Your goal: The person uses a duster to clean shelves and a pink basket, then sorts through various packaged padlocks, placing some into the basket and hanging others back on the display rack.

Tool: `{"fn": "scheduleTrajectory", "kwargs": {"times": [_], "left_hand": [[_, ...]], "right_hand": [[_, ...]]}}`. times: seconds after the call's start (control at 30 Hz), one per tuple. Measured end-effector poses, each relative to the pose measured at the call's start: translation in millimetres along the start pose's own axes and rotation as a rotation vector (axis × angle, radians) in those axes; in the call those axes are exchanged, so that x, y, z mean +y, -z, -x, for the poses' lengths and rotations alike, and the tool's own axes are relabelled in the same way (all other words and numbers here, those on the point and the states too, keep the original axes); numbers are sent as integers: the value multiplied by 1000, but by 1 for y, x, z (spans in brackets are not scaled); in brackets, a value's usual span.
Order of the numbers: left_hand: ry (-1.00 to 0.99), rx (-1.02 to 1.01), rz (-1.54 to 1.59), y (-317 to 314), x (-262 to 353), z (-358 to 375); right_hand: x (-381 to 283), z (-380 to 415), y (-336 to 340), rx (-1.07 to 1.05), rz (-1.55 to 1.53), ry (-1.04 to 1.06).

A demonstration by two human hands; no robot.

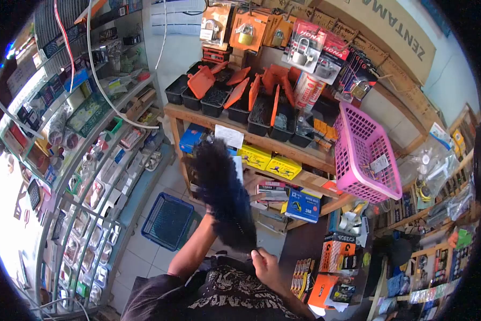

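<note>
A fluffy black feather duster rises in front of me, its bushy tip near the wooden shelf. My right hand is closed round its lower end, close to my shirt. Behind the duster is my left hand, with its palm mostly hidden. The fingers of that hand show past the duster's right side, stretched out and apart. Just beyond them are yellow boxes and a blue 3M box on the lower shelf.
Black bins with orange lids line the wooden shelf top, under hanging padlock packs. A pink basket stands at its right end. On the tiled floor lies a blue basket. Glass display shelves run along the left.
</note>
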State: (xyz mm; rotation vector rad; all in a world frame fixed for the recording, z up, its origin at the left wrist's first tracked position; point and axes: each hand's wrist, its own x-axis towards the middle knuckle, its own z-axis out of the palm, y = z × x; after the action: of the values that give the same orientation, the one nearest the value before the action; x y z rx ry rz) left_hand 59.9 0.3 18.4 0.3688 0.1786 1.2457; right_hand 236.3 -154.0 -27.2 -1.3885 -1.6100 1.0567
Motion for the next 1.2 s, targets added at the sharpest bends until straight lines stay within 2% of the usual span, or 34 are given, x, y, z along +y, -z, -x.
{"fn": "scheduleTrajectory", "kwargs": {"times": [0.03, 0.1, 0.17, 0.23, 0.3, 0.33, 0.37, 0.43, 0.47, 0.5, 0.57, 0.6, 0.63, 0.7, 0.73, 0.77, 0.83, 0.87, 0.97, 1.0, 1.03, 1.1, 1.17, 1.2], "left_hand": [[-3, -8, -1, 5, 6, -4], [-163, -44, 201, 23, 18, -12], [-257, 10, 83, 7, 26, -14], [-251, -115, 117, -6, 33, -13], [-217, -238, 31, 16, 36, -24], [-271, -128, -90, 1, 38, -16], [-280, -131, -89, 3, 42, -17], [-318, -200, 268, 17, 51, -19], [-332, -41, 137, 23, 52, -21], [-341, -40, 139, 28, 48, -23], [-263, 25, -98, 1, 46, -23], [-262, -40, -61, 12, 48, -25], [-269, -38, -59, 13, 51, -23], [-403, -45, 156, 16, 55, -20], [-411, 74, 175, 19, 54, -25], [-417, 74, 178, 22, 53, -27], [-266, -166, 9, 21, 53, -30], [-270, -106, -34, 14, 54, -26], [-373, -148, 88, 16, 57, -22], [-363, -112, 96, 18, 55, -25], [-352, -78, 102, 18, 55, -28], [-281, 73, -101, 15, 50, -34], [-268, -222, 216, 11, 56, -24], [-253, -153, 255, 19, 53, -27]], "right_hand": [[5, -3, -2, 32, -13, 0], [3, -9, -2, 60, -28, 2], [-9, -23, 3, 141, -66, -57], [-10, -20, 1, 75, -6, -42], [-6, -20, -1, -72, 93, 125], [-10, -21, -1, -17, -3, 53], [-8, -26, 2, -21, 1, 60], [-4, -33, 9, 106, -129, -102], [-10, -32, 8, 95, -22, -56], [-10, -33, 9, 86, -19, -52], [-4, -30, 12, -163, 24, 67], [12, -30, 11, -81, -38, 44], [11, -33, 13, -88, -35, 47], [3, -37, 17, 61, -107, -130], [-11, -37, 16, 10, -92, -87], [-4, -36, 17, 4, -89, -85], [8, -33, 16, -181, -115, -70], [6, -32, 16, -121, -129, -109], [-3, -37, 19, -43, -168, -168], [-8, -35, 17, -120, -190, -213], [-10, -34, 18, -117, -191, -212], [-11, -32, 19, -108, -168, -108], [1, -32, 22, -50, -183, -164], [-6, -31, 23, -49, -193, -185]]}}
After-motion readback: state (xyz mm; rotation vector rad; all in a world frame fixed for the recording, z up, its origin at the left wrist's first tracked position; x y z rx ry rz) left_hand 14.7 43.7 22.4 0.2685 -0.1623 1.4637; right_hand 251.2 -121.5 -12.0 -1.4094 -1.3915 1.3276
